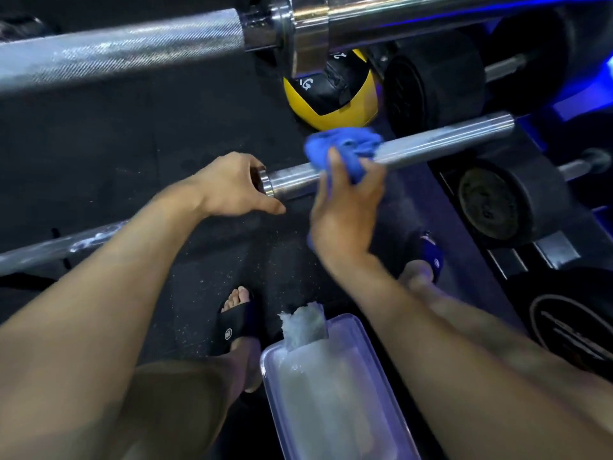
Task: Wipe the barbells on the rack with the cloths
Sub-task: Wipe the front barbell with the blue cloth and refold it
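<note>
A steel barbell sleeve runs from centre to upper right. My left hand curls around its collar where sleeve meets shaft. A crumpled blue cloth wraps over the sleeve, and my right hand grips it from below, thumb up against the cloth. The thinner shaft of this barbell continues to the lower left, behind my left forearm. A second, thicker knurled barbell crosses the top of the view.
A clear plastic tub holding a wet white cloth sits by my feet. A yellow and black medicine ball lies behind the bar. Black dumbbells fill a rack on the right. The floor is black rubber.
</note>
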